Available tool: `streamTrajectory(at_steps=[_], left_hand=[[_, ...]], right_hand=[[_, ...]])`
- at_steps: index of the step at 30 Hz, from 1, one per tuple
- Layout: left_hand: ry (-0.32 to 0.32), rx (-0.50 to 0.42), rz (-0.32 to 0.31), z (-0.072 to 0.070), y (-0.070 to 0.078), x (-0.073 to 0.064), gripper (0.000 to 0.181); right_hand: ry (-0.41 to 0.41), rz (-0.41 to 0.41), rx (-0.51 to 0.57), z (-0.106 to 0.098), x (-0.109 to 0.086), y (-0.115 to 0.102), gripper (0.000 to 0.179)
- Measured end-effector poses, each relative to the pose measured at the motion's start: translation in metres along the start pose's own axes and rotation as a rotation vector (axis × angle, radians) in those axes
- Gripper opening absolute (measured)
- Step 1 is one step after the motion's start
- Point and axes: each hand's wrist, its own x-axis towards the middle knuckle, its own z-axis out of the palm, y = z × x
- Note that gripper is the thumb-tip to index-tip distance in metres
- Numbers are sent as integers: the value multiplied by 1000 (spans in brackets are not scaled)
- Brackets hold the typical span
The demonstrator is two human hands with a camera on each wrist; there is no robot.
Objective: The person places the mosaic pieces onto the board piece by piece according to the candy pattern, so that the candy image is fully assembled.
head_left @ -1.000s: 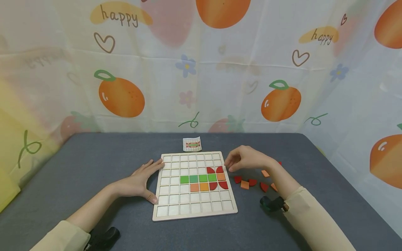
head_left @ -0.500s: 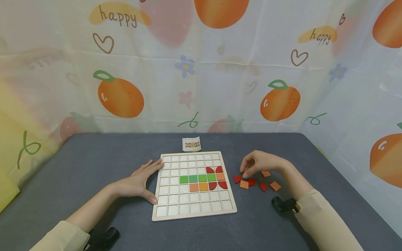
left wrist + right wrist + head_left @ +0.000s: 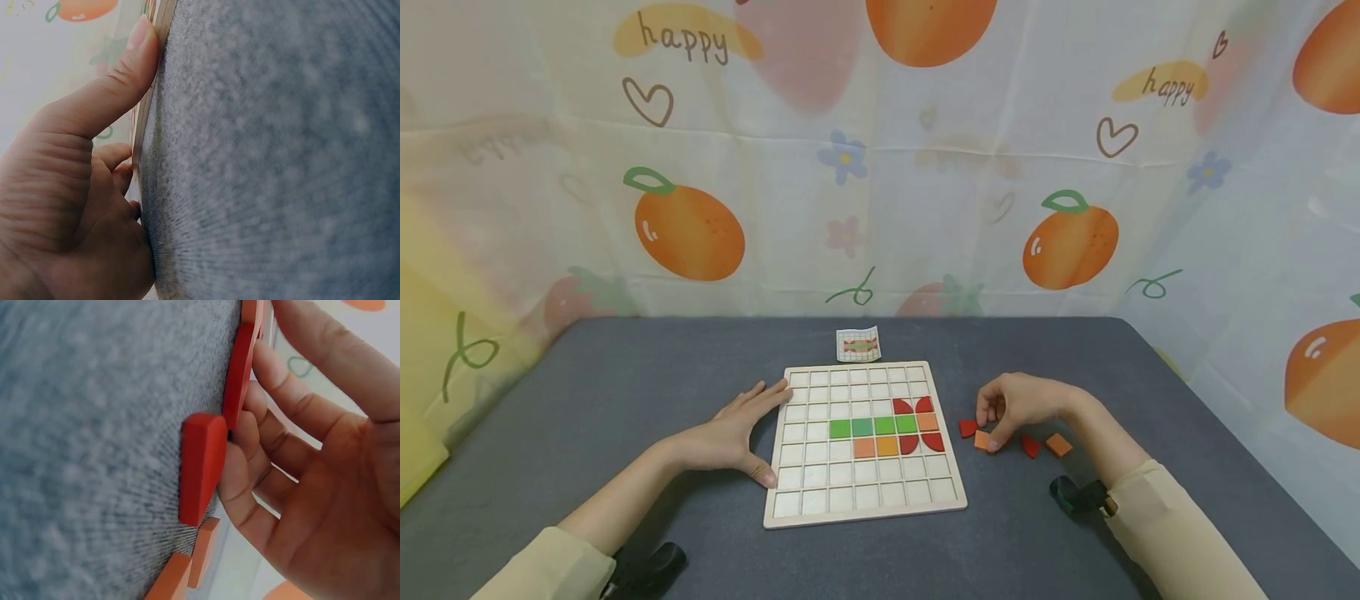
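A pale wooden grid board (image 3: 841,498) lies flat on the table. Its right half carries a row of green square tiles (image 3: 884,426), a few orange squares (image 3: 887,447) and several red rounded pieces (image 3: 933,442). My left hand (image 3: 726,433) rests at the board's left edge, fingers spread; in the left wrist view the thumb (image 3: 131,65) lies along that edge. Right of the board, my right hand (image 3: 1028,400) has its thumb and index finger at two sides of a loose orange square tile (image 3: 981,439). Whether they pinch it, I cannot tell.
Other loose pieces lie around my right hand: a red one (image 3: 967,428) near the board, another red one (image 3: 1031,447) and an orange square (image 3: 1059,445). A small printed pattern card (image 3: 858,344) sits beyond the board. A fruit-print curtain (image 3: 880,208) hangs behind the table.
My right hand has moved right, away from the board's edge, then down toward the near orange tile among the loose pieces. The left hand and the board have stayed put.
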Motion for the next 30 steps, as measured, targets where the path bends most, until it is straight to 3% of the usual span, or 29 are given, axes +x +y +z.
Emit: streamTrajectory(at_steps=[7, 15, 30], left_hand=[[4, 9, -12, 1, -1, 1, 123], [6, 11, -12, 1, 0, 1, 123], [8, 13, -21, 1, -2, 1, 124]], right_hand=[[5, -6, -35, 2, -1, 0, 25], [-5, -47, -6, 0, -2, 1, 22], [59, -79, 55, -2, -2, 0, 13]])
